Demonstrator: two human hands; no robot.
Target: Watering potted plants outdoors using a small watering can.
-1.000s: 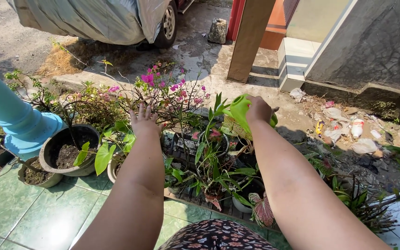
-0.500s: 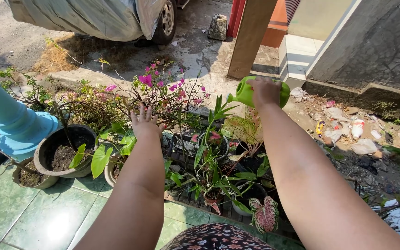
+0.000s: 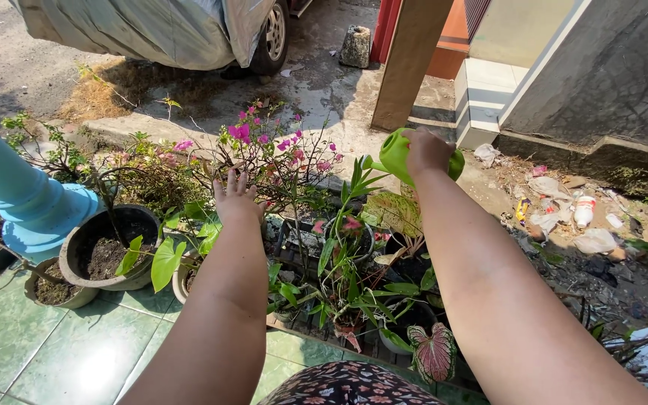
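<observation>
My right hand (image 3: 427,151) grips a small green watering can (image 3: 394,157), held up over a cluster of potted plants with its spout pointing left. My left hand (image 3: 235,197) stretches out with fingers spread, holding nothing, just in front of a shrub with pink flowers (image 3: 268,142). Below the can stand dark pots with long green leaves (image 3: 346,247) and a leaf with pink veins (image 3: 433,352).
A turquoise pillar (image 3: 16,195) rises at the left beside a grey pot of soil (image 3: 106,251). Green floor tiles (image 3: 54,352) lie near me. A covered car (image 3: 159,30), a brown post (image 3: 410,60) and litter on bare ground (image 3: 571,217) lie beyond.
My right hand has lifted the green watering can up out of the foliage and holds it higher and further out. My left hand stays outstretched near the pink flowers.
</observation>
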